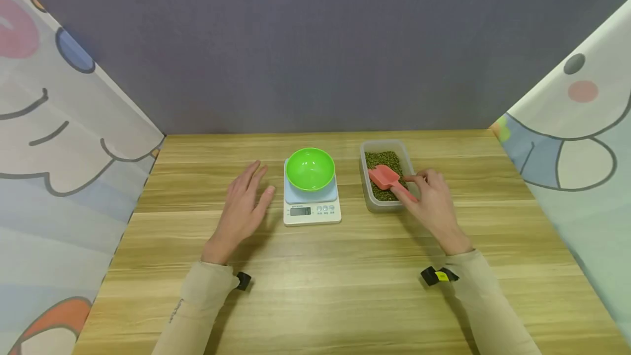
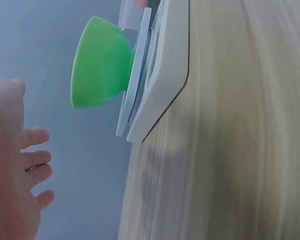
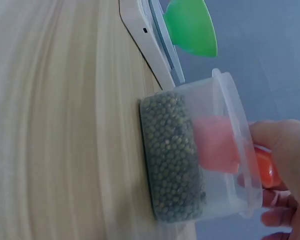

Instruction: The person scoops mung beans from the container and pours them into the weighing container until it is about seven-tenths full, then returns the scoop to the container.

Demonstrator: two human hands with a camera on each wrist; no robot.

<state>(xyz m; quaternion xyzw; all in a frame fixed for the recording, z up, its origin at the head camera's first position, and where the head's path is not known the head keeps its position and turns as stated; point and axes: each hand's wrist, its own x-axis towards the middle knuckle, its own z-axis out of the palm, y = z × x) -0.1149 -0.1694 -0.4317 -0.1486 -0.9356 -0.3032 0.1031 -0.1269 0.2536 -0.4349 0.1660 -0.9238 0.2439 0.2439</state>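
Observation:
A bright green bowl stands on the pale blue plate of a white kitchen scale, whose small display is lit with figures too small to read. To the left of the scale, my left hand is held with fingers stretched and holds nothing. My right hand pinches the handle of a pink-red scoop between thumb and fingers. The scoop's head lies over the green mung beans inside a clear plastic container. Through the container's wall, the right wrist view shows the head at the top of the beans.
All of it stands on a wood-grain table. A dark grey partition rises behind the far edge, and cartoon-printed curtains hang at both sides. The container sits a short way right of the scale.

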